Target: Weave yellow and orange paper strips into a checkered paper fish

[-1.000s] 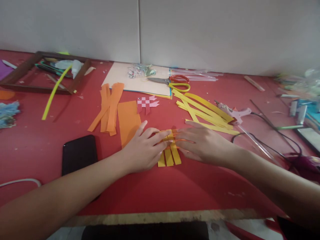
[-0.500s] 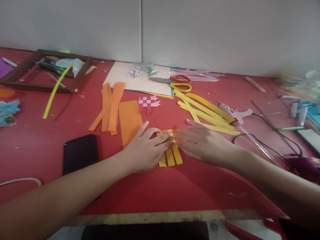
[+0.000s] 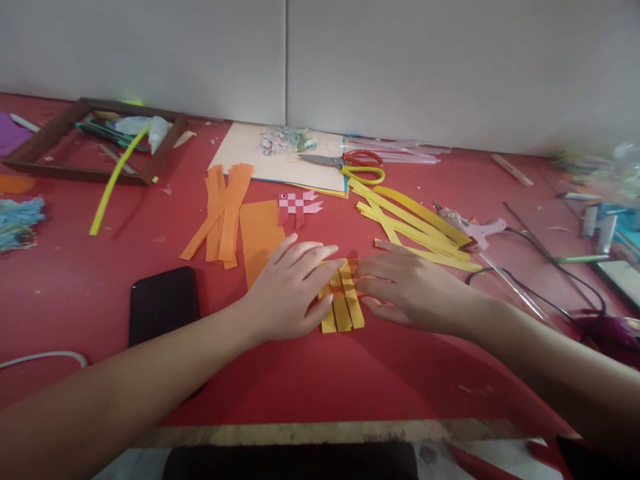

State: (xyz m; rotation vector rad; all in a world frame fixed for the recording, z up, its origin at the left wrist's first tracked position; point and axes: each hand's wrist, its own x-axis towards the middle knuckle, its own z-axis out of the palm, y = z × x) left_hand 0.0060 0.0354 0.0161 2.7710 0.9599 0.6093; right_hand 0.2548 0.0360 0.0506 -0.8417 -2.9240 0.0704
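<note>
A small weave of yellow paper strips [image 3: 342,315] lies flat on the red table, with orange paper strips [image 3: 351,268] crossing it. My left hand [image 3: 293,287] rests over its left and upper part, fingers stretched out and thumb apart. To the right, my right hand [image 3: 400,283] has its fingers extended over the ends of the orange strips, touching them or just above. Its thumb is spread away from the fingers. Both hands hide part of the weave. Just beyond them lies a pink checkered paper fish [image 3: 299,204], next to an orange paper sheet [image 3: 260,233].
Loose orange strips [image 3: 229,217] lie left, yellow strips [image 3: 425,223] right. Scissors [image 3: 350,162] rest on a pale sheet [image 3: 235,150] at the back. A glue gun [image 3: 473,230] with a black cord is at right. A phone [image 3: 164,303] and a wooden frame [image 3: 75,175] are left.
My left hand has lifted slightly and its thumb now shows apart from the fingers. My right hand stays almost in place. The view has shifted a little.
</note>
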